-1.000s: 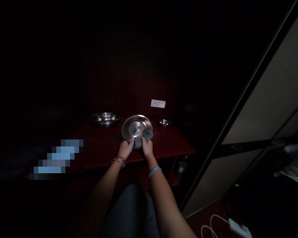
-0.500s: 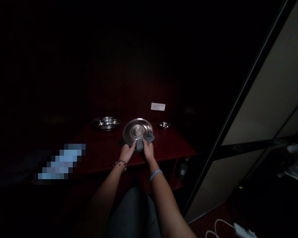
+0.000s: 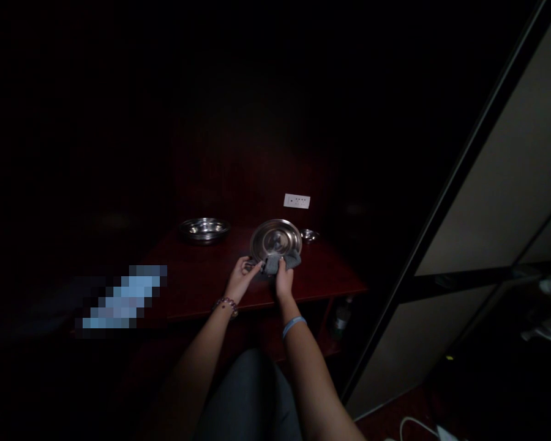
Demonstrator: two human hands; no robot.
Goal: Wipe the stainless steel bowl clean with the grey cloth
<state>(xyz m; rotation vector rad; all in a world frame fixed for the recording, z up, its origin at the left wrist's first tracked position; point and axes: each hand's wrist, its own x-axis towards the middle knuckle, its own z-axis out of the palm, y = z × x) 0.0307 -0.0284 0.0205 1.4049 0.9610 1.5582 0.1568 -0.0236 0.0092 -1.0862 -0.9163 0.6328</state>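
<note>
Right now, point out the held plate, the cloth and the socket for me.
Held plate (image 3: 276, 238): head view, middle of its face.
Cloth (image 3: 272, 264): head view, middle of its grey fabric.
Socket (image 3: 297, 201): head view, centre of its white panel.

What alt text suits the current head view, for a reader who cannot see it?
A person's left hand and right hand hold a tilted metal plate and grey cloth over a dark red table in dim light. A wide metal dish sits to the left and a small metal bowl to the right, with a white wall socket behind.
</note>
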